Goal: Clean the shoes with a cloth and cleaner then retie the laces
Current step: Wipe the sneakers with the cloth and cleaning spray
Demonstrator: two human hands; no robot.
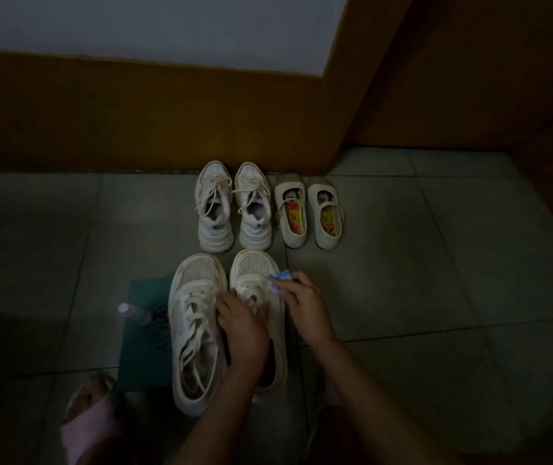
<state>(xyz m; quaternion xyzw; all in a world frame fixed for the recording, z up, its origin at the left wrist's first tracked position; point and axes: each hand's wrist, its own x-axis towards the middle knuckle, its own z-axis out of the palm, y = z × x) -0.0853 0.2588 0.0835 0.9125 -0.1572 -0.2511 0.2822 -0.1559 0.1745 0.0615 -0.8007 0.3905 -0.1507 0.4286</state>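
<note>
Two large white lace-up sneakers stand side by side on the tiled floor in front of me. My left hand [243,325] grips the right sneaker [255,273] over its tongue and laces. My right hand [303,303] pinches a small blue cloth [280,278] against that shoe's right side near the toe. The left sneaker [196,330] lies untouched, its laces loose. A small clear cleaner bottle [127,311] with a pale cap stands on a green mat [144,347] to the left of the shoes.
A smaller pair of white sneakers [233,206] and a pair of white strap shoes [312,211] with patterned insoles stand by the brown skirting wall [134,122]. A foot in a pink slipper [90,421] is at the lower left. The light is dim.
</note>
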